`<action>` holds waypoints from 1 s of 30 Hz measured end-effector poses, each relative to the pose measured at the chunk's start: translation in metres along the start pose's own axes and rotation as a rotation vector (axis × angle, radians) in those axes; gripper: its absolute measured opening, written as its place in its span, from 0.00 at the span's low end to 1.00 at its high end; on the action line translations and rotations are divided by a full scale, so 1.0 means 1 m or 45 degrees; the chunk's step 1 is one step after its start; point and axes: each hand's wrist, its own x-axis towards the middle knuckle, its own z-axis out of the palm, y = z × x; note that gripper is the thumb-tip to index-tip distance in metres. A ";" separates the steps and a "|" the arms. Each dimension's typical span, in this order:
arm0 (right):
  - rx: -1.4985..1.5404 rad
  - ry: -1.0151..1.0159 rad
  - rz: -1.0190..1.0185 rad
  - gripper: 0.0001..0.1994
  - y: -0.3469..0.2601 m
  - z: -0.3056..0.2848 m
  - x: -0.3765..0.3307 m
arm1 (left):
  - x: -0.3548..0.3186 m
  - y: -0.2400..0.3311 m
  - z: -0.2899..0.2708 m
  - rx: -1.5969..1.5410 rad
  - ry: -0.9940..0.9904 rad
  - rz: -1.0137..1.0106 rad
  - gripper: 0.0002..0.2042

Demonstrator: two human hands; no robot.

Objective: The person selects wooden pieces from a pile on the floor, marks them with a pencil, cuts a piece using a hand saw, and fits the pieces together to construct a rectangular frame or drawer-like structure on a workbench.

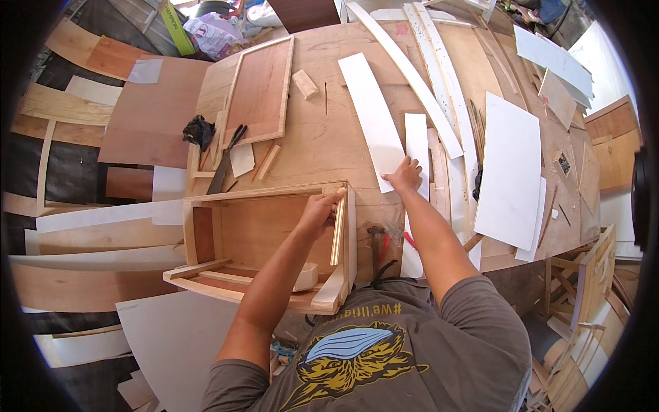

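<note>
My left hand is closed around a narrow wooden strip, just inside the right side of an open wooden box frame. A small pale wood block sits in the box near its front. My right hand grips the near end of a long white board lying on the workbench, thumb on the left and fingers curled at the right edge. Beside it lies a narrower white strip. A hammer rests between the box and my right forearm.
A handsaw, a black plastic bag and a framed wooden panel lie beyond the box. White panels and long strips cover the bench's right side. Stacked boards stand at left.
</note>
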 end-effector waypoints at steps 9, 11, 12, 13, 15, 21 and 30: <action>-0.013 0.023 -0.032 0.50 0.001 0.002 0.000 | 0.010 -0.011 -0.002 -0.022 0.039 0.040 0.18; -0.012 0.043 -0.042 0.49 0.000 0.002 0.000 | 0.008 -0.010 -0.003 -0.016 0.019 0.042 0.18; -0.011 0.054 -0.050 0.48 -0.001 0.001 -0.001 | 0.005 -0.009 -0.004 -0.016 0.011 0.043 0.18; -0.010 0.065 -0.058 0.46 -0.002 0.001 0.000 | 0.005 -0.008 -0.003 -0.012 0.017 0.040 0.17; 0.015 0.056 0.011 0.47 -0.001 0.003 0.010 | 0.003 -0.006 0.000 0.000 0.027 0.029 0.17; 0.456 -0.108 0.179 0.38 -0.010 -0.001 0.024 | 0.004 -0.003 0.003 -0.036 0.047 0.007 0.14; 0.557 0.030 0.056 0.32 0.004 -0.047 0.007 | 0.009 -0.006 -0.005 -0.043 -0.048 -0.010 0.15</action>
